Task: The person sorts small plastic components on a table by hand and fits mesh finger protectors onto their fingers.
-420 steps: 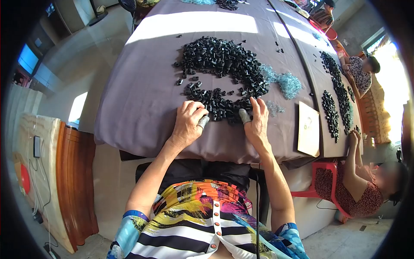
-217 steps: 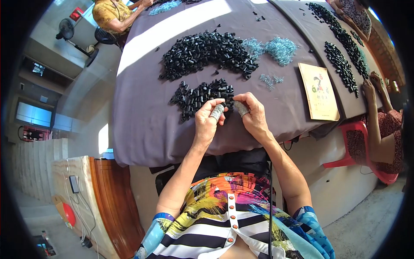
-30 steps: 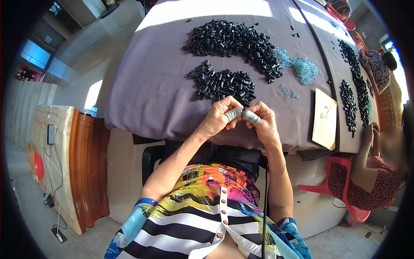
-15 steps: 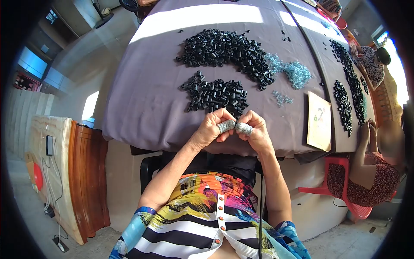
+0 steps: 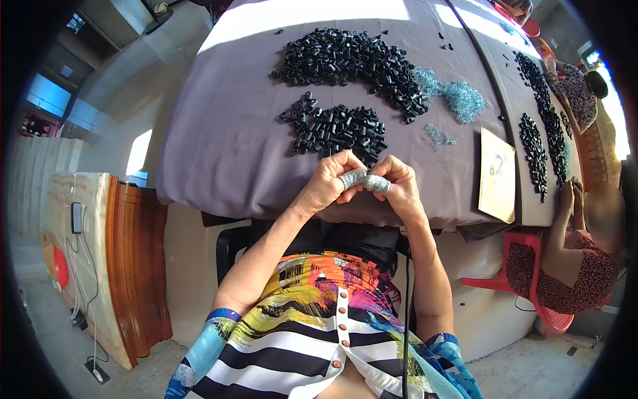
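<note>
My left hand and my right hand meet fingertip to fingertip above the front part of the cloth-covered table. Both are closed in a pinch. A grey wrapping covers one finger of the left hand, and a similar grey wrapping is on a right finger. Whatever sits between the fingertips is too small and hidden to make out. Just beyond them lies a near pile of short black tube-like pieces. Farther back spreads a larger pile of the same black pieces.
Right of the piles lie heaps of tiny silvery metal bits and a flat tan board. More black pieces line the table's right side, where another person sits on a red chair. A wooden cabinet stands at left.
The view has tilted slightly, so the table and piles sit a little higher in it. My hands stay pinched together, with the right finger's wrapping turned slightly.
</note>
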The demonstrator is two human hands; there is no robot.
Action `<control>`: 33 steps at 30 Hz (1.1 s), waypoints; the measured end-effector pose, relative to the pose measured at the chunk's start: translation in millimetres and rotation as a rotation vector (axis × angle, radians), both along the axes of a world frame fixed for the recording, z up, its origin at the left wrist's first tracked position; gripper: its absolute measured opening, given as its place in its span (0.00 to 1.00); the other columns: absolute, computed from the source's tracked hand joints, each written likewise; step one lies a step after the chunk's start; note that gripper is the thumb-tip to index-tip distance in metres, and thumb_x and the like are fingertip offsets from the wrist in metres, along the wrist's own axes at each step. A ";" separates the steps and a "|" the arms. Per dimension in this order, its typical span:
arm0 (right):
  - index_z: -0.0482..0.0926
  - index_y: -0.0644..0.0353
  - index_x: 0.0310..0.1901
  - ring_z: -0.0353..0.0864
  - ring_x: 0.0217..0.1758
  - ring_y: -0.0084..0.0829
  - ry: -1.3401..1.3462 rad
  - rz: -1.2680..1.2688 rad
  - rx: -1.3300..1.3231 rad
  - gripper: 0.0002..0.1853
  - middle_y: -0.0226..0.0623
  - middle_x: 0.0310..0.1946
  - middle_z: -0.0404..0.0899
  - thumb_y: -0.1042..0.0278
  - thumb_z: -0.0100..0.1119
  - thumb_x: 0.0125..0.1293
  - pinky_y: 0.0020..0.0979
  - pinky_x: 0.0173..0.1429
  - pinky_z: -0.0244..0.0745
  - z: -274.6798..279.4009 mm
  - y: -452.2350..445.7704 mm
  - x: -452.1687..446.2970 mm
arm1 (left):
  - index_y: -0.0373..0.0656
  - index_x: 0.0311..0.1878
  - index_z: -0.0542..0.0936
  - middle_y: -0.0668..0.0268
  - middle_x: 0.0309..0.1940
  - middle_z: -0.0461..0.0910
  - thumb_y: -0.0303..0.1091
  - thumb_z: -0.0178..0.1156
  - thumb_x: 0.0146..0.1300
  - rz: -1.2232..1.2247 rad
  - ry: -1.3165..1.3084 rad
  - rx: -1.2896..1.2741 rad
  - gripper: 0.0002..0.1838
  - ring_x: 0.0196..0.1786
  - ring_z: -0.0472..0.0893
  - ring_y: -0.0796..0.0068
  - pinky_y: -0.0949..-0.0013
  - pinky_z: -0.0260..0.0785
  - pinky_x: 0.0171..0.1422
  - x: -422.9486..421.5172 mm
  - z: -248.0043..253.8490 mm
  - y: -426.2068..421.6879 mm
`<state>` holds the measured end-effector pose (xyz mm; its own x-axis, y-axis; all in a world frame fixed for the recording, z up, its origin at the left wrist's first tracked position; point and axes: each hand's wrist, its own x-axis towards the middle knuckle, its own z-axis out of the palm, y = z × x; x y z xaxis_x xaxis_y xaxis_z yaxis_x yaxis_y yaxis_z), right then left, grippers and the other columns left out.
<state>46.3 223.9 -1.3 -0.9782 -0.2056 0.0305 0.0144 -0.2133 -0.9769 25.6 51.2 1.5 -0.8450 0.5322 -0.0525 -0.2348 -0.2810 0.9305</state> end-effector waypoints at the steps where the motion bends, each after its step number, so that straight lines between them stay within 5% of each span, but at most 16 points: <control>1: 0.70 0.60 0.25 0.66 0.18 0.13 -0.008 0.005 -0.012 0.09 0.27 0.19 0.72 0.76 0.63 0.54 0.16 0.20 0.59 0.6 -0.1 0.2 | 0.41 0.35 0.72 0.69 0.20 0.74 0.25 0.53 0.61 -0.008 -0.006 0.006 0.01 0.14 0.67 0.89 0.85 0.55 0.15 -0.6 0.1 -0.4; 23: 0.72 0.60 0.23 0.67 0.20 0.11 0.087 -0.002 0.245 0.09 0.22 0.17 0.72 0.75 0.65 0.53 0.16 0.21 0.61 1.2 5.4 -0.3 | 0.41 0.33 0.73 0.69 0.18 0.74 0.19 0.47 0.58 -0.090 -0.048 -0.152 0.07 0.12 0.64 0.90 0.84 0.52 0.13 -7.1 8.2 3.3; 33: 0.75 0.62 0.40 0.67 0.21 0.12 0.110 -0.049 0.044 0.11 0.23 0.19 0.69 0.77 0.61 0.54 0.17 0.24 0.64 2.7 -4.0 0.2 | 0.41 0.39 0.69 0.69 0.19 0.73 0.24 0.47 0.61 -0.011 -0.037 -0.023 0.04 0.12 0.64 0.90 0.85 0.52 0.12 -8.3 -2.6 8.8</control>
<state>46.4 219.9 1.3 -0.9784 -0.1611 0.1298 -0.1024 -0.1682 -0.9804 17.4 60.1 -1.1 -0.8363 0.5398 -0.0963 -0.2723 -0.2565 0.9274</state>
